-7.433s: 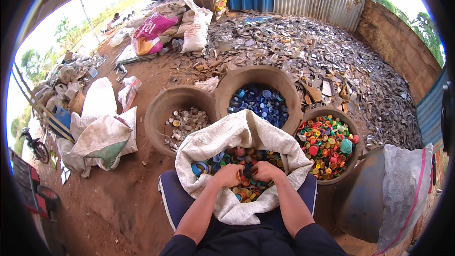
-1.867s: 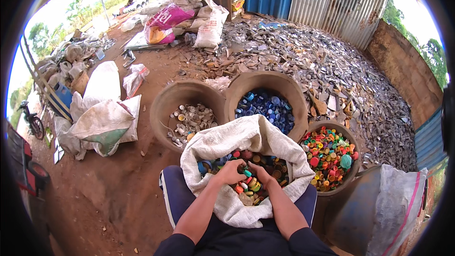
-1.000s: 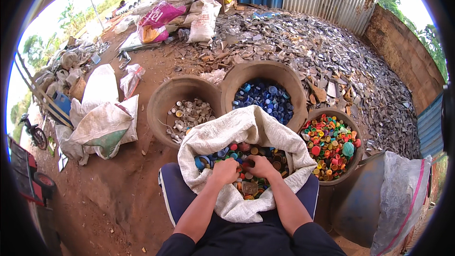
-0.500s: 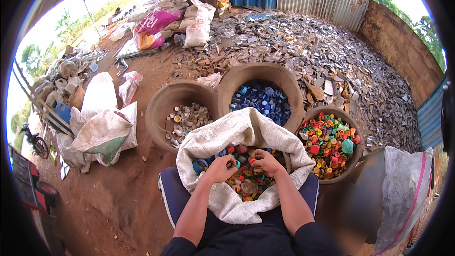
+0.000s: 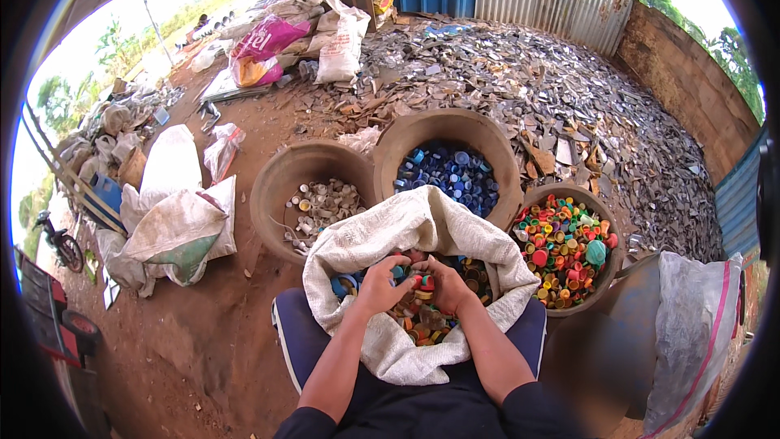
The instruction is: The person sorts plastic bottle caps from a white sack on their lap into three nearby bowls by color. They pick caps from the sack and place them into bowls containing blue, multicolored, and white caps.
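**Grip unclear among the bottle caps point(image 5: 424, 333)**

Your left hand point(image 5: 379, 285) curves toward your right hand point(image 5: 448, 288), and a few red caps point(image 5: 425, 282) show in the small gap between them. You have your fingers bent, but it is hard to see, so I cannot tell if either hand is holding a cap. The bottle caps have many colors and lie inside a white woven sack point(image 5: 410, 357), which sits between your knees with its top rolled back. Your hands hide some of them.

Three round tubs stand around the sack's far side. The left tub point(image 5: 276, 187) has white caps point(image 5: 321, 205), the middle tub point(image 5: 396, 138) has blue caps point(image 5: 457, 177), and the right tub point(image 5: 611, 279) has bright mixed caps point(image 5: 561, 252). Your sack's far edge blocks part of the left and middle tubs.

By your right leg is a big dull blue drum point(image 5: 605, 362), with a gray plastic sack point(image 5: 691, 325) against it. To your left, pale sacks point(image 5: 175, 236) lie on red dirt point(image 5: 179, 341). Ahead, flat scraps point(image 5: 528, 89) spread up to wavy metal sheets point(image 5: 552, 0).
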